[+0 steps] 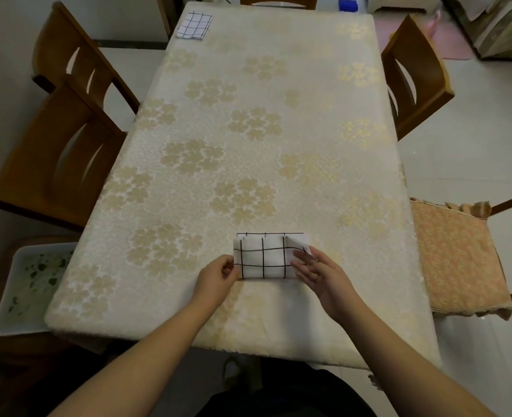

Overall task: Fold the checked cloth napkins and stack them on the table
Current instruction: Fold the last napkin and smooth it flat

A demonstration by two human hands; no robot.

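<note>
From the head view, a napkin (265, 257) lies on the near part of the bench (248, 145), just ahead of the person, folded into a long band with a lower layer peeking out along its far edge. The left hand (218, 279) pinches the band's left end, its fingers (229, 267) curled onto the cloth; this looks meant to pin that end down so the layers do not slide. The right hand (316, 273) is at the right end, where a corner is raised off the bench. Its fingers reach under or onto that flap, but whether they grip it or only touch it I cannot tell. The raised corner suggests the next fold runs right to left, halving the band into a square.

The napkin is white with thin black lines forming large checks, and the lines bend slightly where the cloth lifts. It seems thin and limp, so edges probably need aligning by hand.

A second napkin (195, 25), already folded to a small square, sits at the far left corner of the bench, well apart; it likely marks where the stack goes. Chairs (68, 164) stand around the bench.
</note>
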